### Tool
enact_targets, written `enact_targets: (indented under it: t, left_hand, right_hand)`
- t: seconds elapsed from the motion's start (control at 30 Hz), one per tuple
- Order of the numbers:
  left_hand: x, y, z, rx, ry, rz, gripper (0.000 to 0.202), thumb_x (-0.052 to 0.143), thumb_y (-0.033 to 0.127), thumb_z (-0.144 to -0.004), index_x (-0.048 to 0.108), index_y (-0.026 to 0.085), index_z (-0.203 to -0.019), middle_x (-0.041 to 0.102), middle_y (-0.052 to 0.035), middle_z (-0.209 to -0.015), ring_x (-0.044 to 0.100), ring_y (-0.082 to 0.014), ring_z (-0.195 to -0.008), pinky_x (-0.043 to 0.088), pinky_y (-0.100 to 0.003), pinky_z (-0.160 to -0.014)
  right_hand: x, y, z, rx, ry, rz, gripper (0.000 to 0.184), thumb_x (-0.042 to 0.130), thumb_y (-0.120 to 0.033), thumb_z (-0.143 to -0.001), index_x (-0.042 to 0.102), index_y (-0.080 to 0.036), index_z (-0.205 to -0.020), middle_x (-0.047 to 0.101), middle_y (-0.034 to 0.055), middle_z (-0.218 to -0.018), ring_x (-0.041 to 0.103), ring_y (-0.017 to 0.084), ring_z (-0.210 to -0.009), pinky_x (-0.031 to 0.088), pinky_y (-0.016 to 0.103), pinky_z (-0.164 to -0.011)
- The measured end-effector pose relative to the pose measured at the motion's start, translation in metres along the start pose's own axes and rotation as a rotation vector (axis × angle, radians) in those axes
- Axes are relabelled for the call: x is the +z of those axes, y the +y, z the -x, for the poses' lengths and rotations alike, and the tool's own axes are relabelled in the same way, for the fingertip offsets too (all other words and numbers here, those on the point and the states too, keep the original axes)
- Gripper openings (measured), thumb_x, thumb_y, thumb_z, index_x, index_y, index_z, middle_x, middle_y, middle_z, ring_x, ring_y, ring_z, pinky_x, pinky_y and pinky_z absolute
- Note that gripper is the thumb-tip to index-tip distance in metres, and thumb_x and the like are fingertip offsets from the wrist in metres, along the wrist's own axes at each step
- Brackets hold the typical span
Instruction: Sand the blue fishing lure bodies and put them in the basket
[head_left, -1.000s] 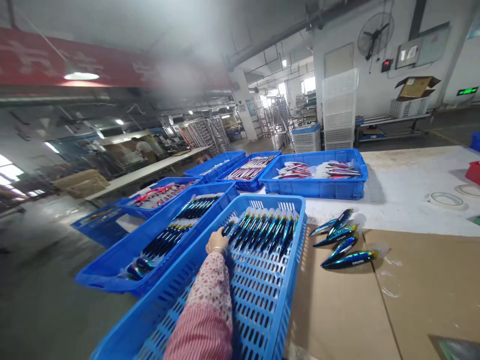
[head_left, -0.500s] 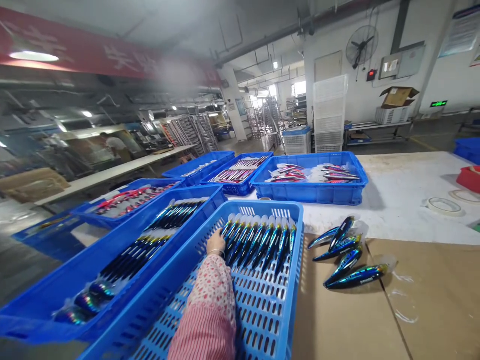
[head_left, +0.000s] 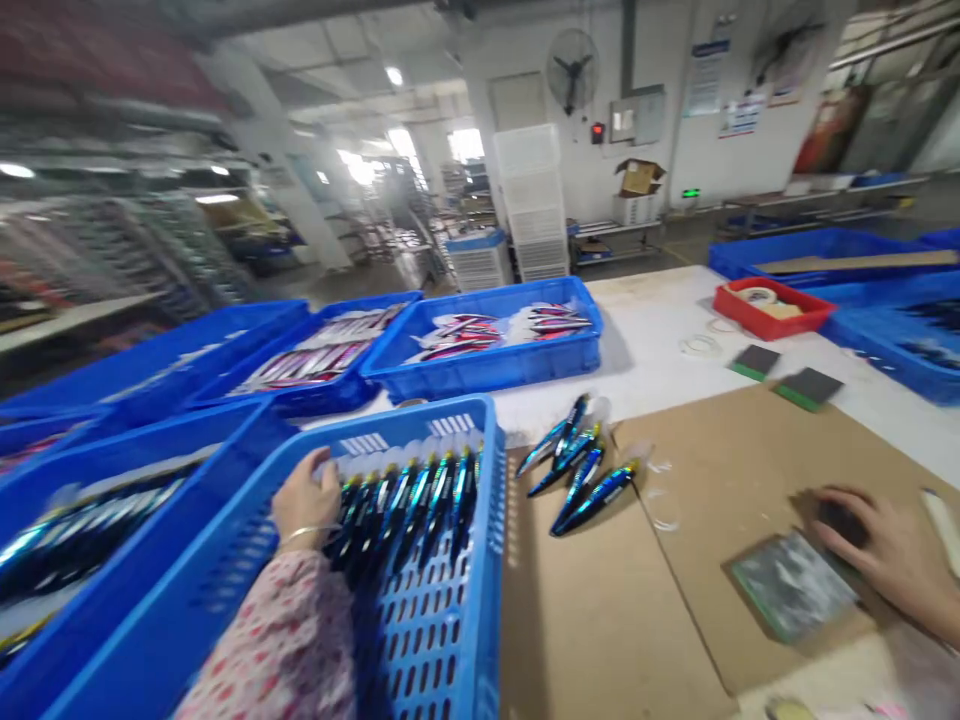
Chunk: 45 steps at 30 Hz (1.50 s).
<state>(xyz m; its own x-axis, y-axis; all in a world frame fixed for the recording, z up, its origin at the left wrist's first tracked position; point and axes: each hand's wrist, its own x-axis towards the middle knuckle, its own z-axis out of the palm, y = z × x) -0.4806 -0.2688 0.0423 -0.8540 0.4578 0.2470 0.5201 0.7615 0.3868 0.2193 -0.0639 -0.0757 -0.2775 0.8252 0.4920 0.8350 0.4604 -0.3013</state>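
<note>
My left hand [head_left: 307,500] is at the left end of a row of fishing lures [head_left: 420,495] in the light blue slotted basket [head_left: 493,560]. Its fingers are curled in around the end lure, near a clear lip. The lures are dark with blue-green shine, and their clear lips point to the far side. At the right, my right hand [head_left: 892,555] has its thumb and fingers around a dark object [head_left: 844,522], mostly covered and blurred. Beside it lies a grey, smeared pad with a green edge [head_left: 795,585]. Several loose lures [head_left: 600,490] lie on the cardboard [head_left: 600,620].
Blue bins with lures stand at the left [head_left: 135,500] and at the back [head_left: 480,365]. A red tray [head_left: 776,312] with tape rolls and two dark pads [head_left: 806,388] sit at the right, before another blue bin [head_left: 900,345].
The view has swung right, bringing my right hand and the grey pad into sight. My left hand stays at the left end of the lure row.
</note>
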Motion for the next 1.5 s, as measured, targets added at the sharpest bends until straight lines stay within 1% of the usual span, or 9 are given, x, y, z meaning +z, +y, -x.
enact_targets:
  t: [0.1,0.23,0.3,0.4,0.53,0.7,0.87,1.1,1.5]
  left_hand:
    - [-0.014,0.087,0.026,0.447,-0.049,0.146,0.046,0.042,0.044,-0.088,0.055,0.02,-0.124,0.067,-0.006,-0.12,0.062,-0.0225,-0.106,0.046,-0.037,-0.098]
    - [-0.007,0.197,0.105,1.004,-0.54,0.039,0.042,0.045,0.042,-0.088,0.056,0.022,-0.123,0.071,-0.0046,-0.107,0.066,-0.0189,-0.098,0.049,-0.03,-0.09]
    - [0.012,0.231,0.147,1.091,-0.651,-0.183,0.043,0.053,0.038,-0.085,0.055,0.025,-0.125,0.069,-0.0051,-0.114,0.064,-0.0203,-0.105,0.048,-0.03,-0.092]
    - [0.049,0.258,0.193,1.073,-0.643,-0.289,0.042,0.064,0.032,-0.079,0.059,0.019,-0.118,0.067,-0.0115,-0.115,0.063,-0.0264,-0.109,0.047,-0.037,-0.094]
    - [0.08,0.27,0.224,0.981,-0.552,-0.332,0.042,0.062,0.023,-0.079,0.055,0.01,-0.118,0.065,-0.0197,-0.113,0.059,-0.0299,-0.114,0.045,-0.04,-0.096]
    - [0.069,0.275,0.258,0.913,-0.505,-0.237,0.033,0.044,0.026,-0.09,0.052,0.008,-0.117,0.064,-0.0204,-0.111,0.065,-0.027,-0.102,0.05,-0.037,-0.085]
    - [0.048,0.268,0.32,0.917,-0.668,0.05,0.041,0.037,0.031,-0.093,0.043,0.015,-0.13,0.07,-0.0054,-0.083,0.068,-0.0176,-0.074,0.051,-0.028,-0.071]
    - [0.058,0.257,0.392,0.836,-0.785,0.194,0.047,0.036,0.039,-0.093,0.043,0.013,-0.132,0.071,-0.0134,-0.1,0.069,-0.0237,-0.092,0.051,-0.034,-0.077]
    - [0.06,0.261,0.416,0.801,-0.857,0.116,0.052,0.028,0.035,-0.094,0.032,0.006,-0.137,0.067,-0.0227,-0.114,0.067,-0.0298,-0.1,0.052,-0.039,-0.078]
  right_hand:
    - [-0.002,-0.002,0.001,0.007,-0.078,0.008,0.041,0.048,-0.058,-0.081,0.066,-0.028,-0.103,0.062,0.0108,-0.11,0.059,0.03,-0.097,0.047,0.046,-0.083]
    - [-0.004,-0.016,-0.004,0.011,-0.073,0.047,0.041,0.049,-0.051,-0.082,0.066,-0.022,-0.106,0.06,0.0102,-0.11,0.056,0.028,-0.1,0.045,0.041,-0.086]
    - [-0.005,-0.021,-0.005,0.008,-0.064,0.058,0.037,0.052,-0.047,-0.082,0.066,-0.023,-0.107,0.059,0.0095,-0.112,0.054,0.027,-0.101,0.045,0.04,-0.087]
    - [-0.004,-0.025,-0.005,0.016,-0.05,0.059,0.033,0.055,-0.042,-0.082,0.066,-0.024,-0.108,0.058,0.0085,-0.114,0.052,0.027,-0.103,0.044,0.039,-0.088]
    - [-0.001,-0.029,-0.007,0.057,-0.048,0.041,0.033,0.059,-0.04,-0.081,0.065,-0.024,-0.11,0.056,0.0086,-0.117,0.049,0.027,-0.106,0.043,0.038,-0.087]
    - [-0.003,-0.036,-0.008,0.113,-0.071,-0.026,0.031,0.062,-0.036,-0.081,0.064,-0.025,-0.109,0.056,0.0078,-0.119,0.046,0.028,-0.11,0.042,0.038,-0.085]
    - [-0.01,-0.039,-0.013,0.167,-0.089,-0.128,0.032,0.065,-0.033,-0.078,0.064,-0.025,-0.109,0.055,0.0068,-0.119,0.046,0.028,-0.111,0.042,0.039,-0.087]
    - [-0.023,-0.062,-0.031,0.31,-0.071,-0.435,0.032,0.066,-0.032,-0.078,0.064,-0.022,-0.108,0.056,0.0047,-0.112,0.051,0.022,-0.107,0.041,0.036,-0.098]
    - [-0.038,-0.103,-0.013,0.124,-0.415,-0.233,0.038,0.063,-0.041,-0.081,0.059,-0.027,-0.117,0.051,0.0061,-0.122,0.042,0.026,-0.115,0.042,0.041,-0.088]
